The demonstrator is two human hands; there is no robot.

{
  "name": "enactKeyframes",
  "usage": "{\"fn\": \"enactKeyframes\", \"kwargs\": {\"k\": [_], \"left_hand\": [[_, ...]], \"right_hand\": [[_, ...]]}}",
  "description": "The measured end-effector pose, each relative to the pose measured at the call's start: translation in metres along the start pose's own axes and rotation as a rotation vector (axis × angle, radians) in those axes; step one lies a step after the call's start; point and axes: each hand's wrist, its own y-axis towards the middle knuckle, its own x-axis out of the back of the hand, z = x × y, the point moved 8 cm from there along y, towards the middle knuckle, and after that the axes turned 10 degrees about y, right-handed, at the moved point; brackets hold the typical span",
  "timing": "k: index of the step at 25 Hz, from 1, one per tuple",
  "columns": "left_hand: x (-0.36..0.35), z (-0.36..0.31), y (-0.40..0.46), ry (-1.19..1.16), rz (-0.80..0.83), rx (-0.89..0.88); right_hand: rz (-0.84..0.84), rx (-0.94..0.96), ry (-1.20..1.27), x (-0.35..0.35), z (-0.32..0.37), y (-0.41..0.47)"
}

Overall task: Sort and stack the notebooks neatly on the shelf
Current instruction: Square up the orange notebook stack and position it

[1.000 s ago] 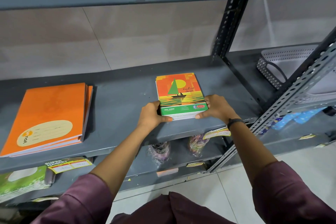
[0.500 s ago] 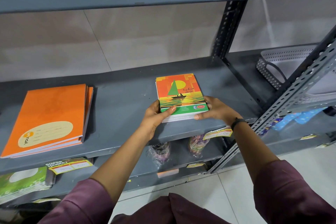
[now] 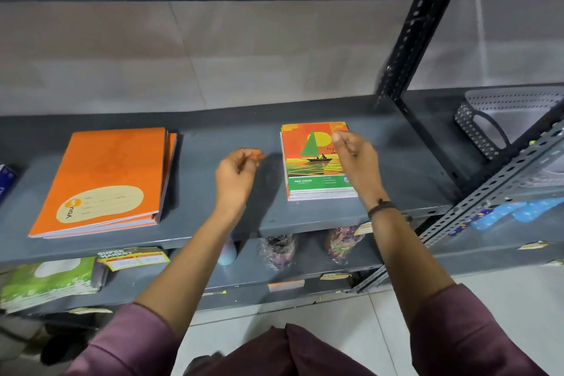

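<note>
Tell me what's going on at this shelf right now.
A person is tidying notebooks on a grey metal shelf. A small stack of sailboat-cover notebooks lies flat on the shelf. The right hand hovers over that stack, fingers loosely curled, not gripping it. The left hand is just left of the stack, empty and off it. A stack of larger orange notebooks sits further left, untouched.
</note>
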Motion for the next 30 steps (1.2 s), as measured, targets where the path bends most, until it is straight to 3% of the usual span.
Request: {"fn": "enactKeyframes", "kwargs": {"k": [5,8,10,12,14,17,19,24,26,28,30], "left_hand": [[0.089,0.000,0.017,0.135,-0.087,-0.097],[0.180,0.021,0.013,0.342,-0.315,-0.080],[0.252,0.046,0.006,0.534,-0.513,0.032],[0.311,0.090,0.003,0.551,-0.570,0.290],[0.334,0.132,0.012,0.351,-0.426,0.470],[0.323,0.156,0.028,-0.024,-0.139,0.511],[0.311,0.160,0.038,-0.145,-0.017,0.527],[0.292,0.153,0.045,-0.025,0.110,0.512],[0.290,0.149,0.040,0.036,0.233,0.473],[0.291,0.142,0.031,0.215,0.459,0.390],[0.293,0.141,0.020,0.452,0.653,0.314]], "right_hand": [[0.230,-0.207,0.349,-0.119,0.022,-0.022],[0.411,-0.498,0.446,-0.197,0.024,-0.053],[0.491,-0.638,0.509,-0.239,0.031,-0.076],[0.523,-0.721,0.565,-0.272,0.039,-0.093],[0.535,-0.756,0.598,-0.297,0.046,-0.105],[0.554,-0.762,0.592,-0.322,0.053,-0.117],[0.545,-0.750,0.540,-0.332,0.051,-0.121],[0.507,-0.698,0.476,-0.335,0.039,-0.128],[0.544,-0.621,0.472,-0.333,0.041,-0.131],[0.669,-0.489,0.301,-0.328,0.048,-0.130],[0.783,-0.369,-0.035,-0.324,0.050,-0.128]]}}
